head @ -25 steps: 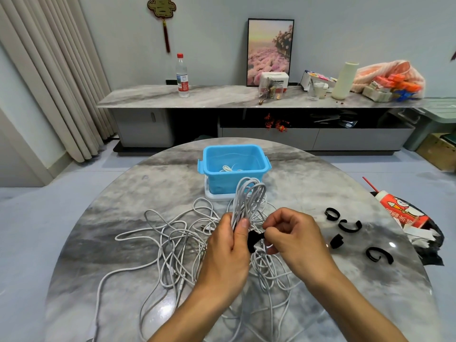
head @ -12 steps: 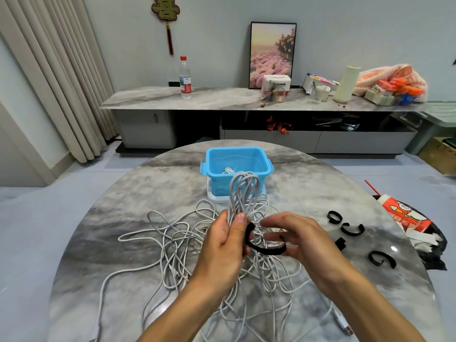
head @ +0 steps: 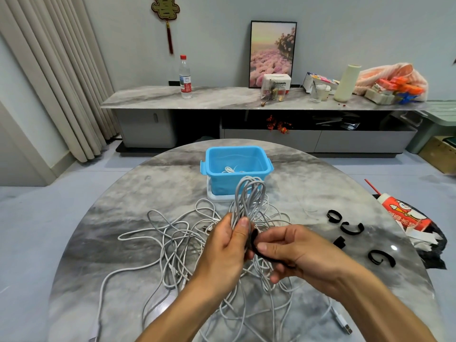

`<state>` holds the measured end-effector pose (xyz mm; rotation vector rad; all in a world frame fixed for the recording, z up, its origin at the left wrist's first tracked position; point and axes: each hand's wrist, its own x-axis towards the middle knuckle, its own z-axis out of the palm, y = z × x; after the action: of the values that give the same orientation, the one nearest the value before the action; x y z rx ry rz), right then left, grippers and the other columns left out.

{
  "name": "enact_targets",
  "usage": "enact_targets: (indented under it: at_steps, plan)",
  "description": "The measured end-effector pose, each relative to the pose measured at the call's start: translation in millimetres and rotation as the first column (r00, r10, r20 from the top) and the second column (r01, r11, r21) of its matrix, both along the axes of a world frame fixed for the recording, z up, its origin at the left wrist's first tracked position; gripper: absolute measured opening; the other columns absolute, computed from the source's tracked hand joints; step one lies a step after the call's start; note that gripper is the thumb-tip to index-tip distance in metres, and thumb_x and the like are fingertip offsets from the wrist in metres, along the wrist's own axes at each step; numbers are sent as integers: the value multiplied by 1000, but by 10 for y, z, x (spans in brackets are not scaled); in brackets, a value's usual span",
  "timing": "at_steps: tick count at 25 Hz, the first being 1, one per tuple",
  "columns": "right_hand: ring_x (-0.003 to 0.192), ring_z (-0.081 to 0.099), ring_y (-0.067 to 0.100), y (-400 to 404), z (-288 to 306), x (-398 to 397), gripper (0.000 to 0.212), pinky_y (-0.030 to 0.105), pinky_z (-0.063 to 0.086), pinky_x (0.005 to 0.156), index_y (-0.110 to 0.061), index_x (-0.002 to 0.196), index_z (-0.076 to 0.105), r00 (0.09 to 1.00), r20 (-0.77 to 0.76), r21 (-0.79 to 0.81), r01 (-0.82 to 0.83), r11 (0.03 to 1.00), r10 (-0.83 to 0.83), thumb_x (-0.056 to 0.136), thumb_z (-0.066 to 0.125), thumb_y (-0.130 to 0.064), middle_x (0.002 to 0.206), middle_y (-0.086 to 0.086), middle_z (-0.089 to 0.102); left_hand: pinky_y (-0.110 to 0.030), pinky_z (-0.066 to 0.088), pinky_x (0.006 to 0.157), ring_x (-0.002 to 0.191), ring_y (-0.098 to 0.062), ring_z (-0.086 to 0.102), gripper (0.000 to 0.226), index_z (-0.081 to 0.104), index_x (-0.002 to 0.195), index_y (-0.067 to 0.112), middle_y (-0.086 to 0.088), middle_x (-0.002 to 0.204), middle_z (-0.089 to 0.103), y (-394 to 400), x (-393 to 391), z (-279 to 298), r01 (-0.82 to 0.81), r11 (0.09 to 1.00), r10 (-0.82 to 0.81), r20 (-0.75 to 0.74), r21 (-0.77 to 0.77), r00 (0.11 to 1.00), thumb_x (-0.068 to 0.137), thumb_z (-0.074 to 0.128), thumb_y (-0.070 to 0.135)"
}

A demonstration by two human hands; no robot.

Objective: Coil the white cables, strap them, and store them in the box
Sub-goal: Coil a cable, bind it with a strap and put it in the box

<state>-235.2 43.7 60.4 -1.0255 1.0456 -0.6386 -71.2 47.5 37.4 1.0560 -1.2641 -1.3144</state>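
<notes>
A coiled white cable [head: 249,198] is standing upright above the bench [head: 128,218], its loops rising in front of the blue box [head: 237,174]. The left hand [head: 228,248] is gripping the coil's middle, thumb pressing on top. The right hand [head: 296,253] is pinching a black strap [head: 257,250] against the coil. Loose white cables [head: 177,238] are lying tangled underneath, with spare straps [head: 350,229] sitting to the right.

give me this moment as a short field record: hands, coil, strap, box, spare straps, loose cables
left hand: grips the coiled cable, loops upright
right hand: pinches a black strap against the coil
box: blue box behind the coil, open, some white cable inside
spare straps: four lying on the table to the right
loose cables: tangled on the table under the hands
</notes>
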Motion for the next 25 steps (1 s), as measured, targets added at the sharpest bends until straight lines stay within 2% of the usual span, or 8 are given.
enact_targets:
  at_steps: [3, 5, 7, 9, 13, 18, 22, 25]
  plan:
    - [48, 46, 10, 15, 5, -50, 21, 31, 54, 57, -11, 75, 71, 977, -212, -79, -48, 996, 30, 94, 64, -13, 62, 0, 57, -24, 45, 56, 58, -10, 53, 26, 61, 83, 24, -3, 82, 67, -26, 25, 8, -75, 997, 74, 53, 18, 996, 103, 46, 33]
    - [45, 48, 12, 11, -28, -55, 25, 32, 51, 51, -10, 78, 62, 943, -325, -112, 40, 993, -75, 99, 58, -23, 63, 4, 58, -20, 40, 51, 55, -8, 49, 25, 56, 84, 16, -1, 75, 62, -34, 40, 48, -81, 996, 80, 42, 24, 996, 103, 44, 28]
    - [41, 45, 14, -21, -74, -36, 28, 32, 47, 46, -7, 83, 57, 935, -291, -158, 164, 974, -205, 99, 57, -31, 60, 5, 59, -17, 37, 48, 53, -8, 46, 24, 53, 85, 11, 1, 70, 56, -10, 40, 97, 12, 999, -11, -19, 44, 1000, 103, 43, 25]
    - [41, 42, 13, -62, -92, -12, 25, 33, 43, 46, -6, 86, 58, 936, -194, -247, 244, 938, -295, 99, 59, -27, 55, 4, 53, -16, 36, 47, 52, -9, 45, 23, 52, 86, 10, 1, 69, 54, 48, 17, 132, 165, 985, -162, -61, 43, 985, 102, 44, 23]
    - [49, 59, 23, -18, -68, 46, 16, 31, 48, 49, -15, 76, 70, 976, -10, -463, 188, 866, -217, 88, 58, -14, 59, 9, 64, -13, 35, 49, 54, -7, 43, 21, 54, 89, 11, 2, 69, 52, 144, -34, 147, 409, 913, -408, -61, -4, 911, 101, 46, 26]
    - [70, 68, 9, -24, -84, -30, 12, 26, 57, 59, -20, 87, 72, 979, 21, -593, 176, 786, -204, 77, 68, -27, 76, 12, 69, -17, 38, 54, 58, -10, 45, 21, 59, 90, 15, 2, 70, 53, 116, 18, 150, 431, 902, -430, 23, -10, 902, 97, 48, 32]
    - [68, 67, 6, -68, -145, -56, 14, 21, 51, 58, -23, 92, 77, 972, 45, -521, 221, 824, -232, 79, 72, -23, 79, 1, 74, -22, 38, 57, 65, -18, 46, 18, 60, 84, 24, 0, 71, 54, 142, 27, 170, 426, 905, -424, 90, -10, 901, 96, 50, 34]
    - [69, 67, 4, -60, -110, -66, 14, 16, 51, 58, -20, 96, 77, 991, 89, -526, 129, 841, -96, 84, 68, -19, 80, -2, 74, -17, 38, 54, 60, -11, 46, 19, 60, 87, 19, 0, 71, 55, 166, 47, 225, 470, 882, -471, 7, 40, 882, 96, 50, 32]
